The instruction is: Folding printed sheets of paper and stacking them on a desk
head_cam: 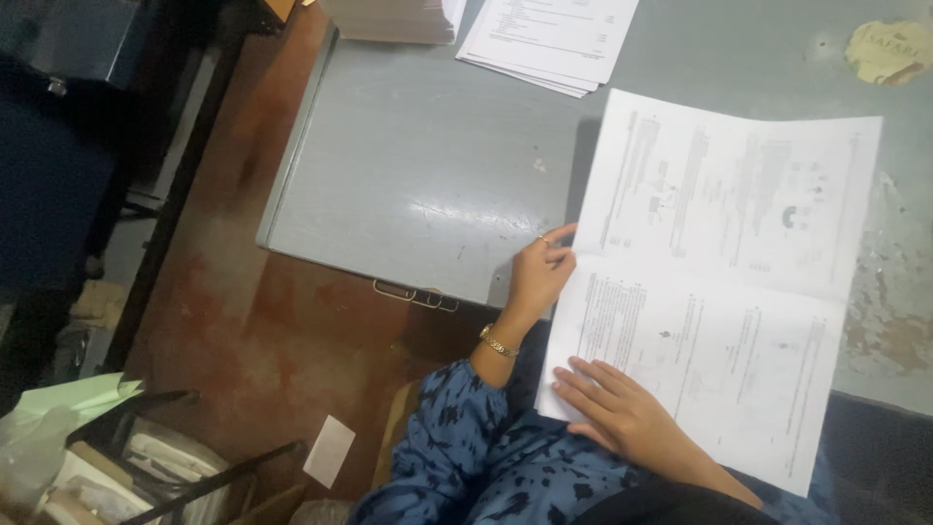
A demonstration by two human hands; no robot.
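Note:
A large white printed sheet (719,282), folded across its middle, lies on the grey metal table (418,165). My left hand (539,274), with a gold bracelet on the wrist and a ring on one finger, pinches the sheet's left edge right at the crease. My right hand (622,413) rests flat on the lower half of the sheet near its bottom left corner, fingers spread and pointing left. Both arms come in from the bottom of the view, in blue sleeves with a dark pattern.
Two stacks of printed papers (549,39) lie at the table's far edge. A torn yellowish sticker (889,49) sits at the top right. A metal handle (413,294) hangs off the table's near edge. A white slip (328,450) and a crate of clutter (107,467) are on the reddish floor.

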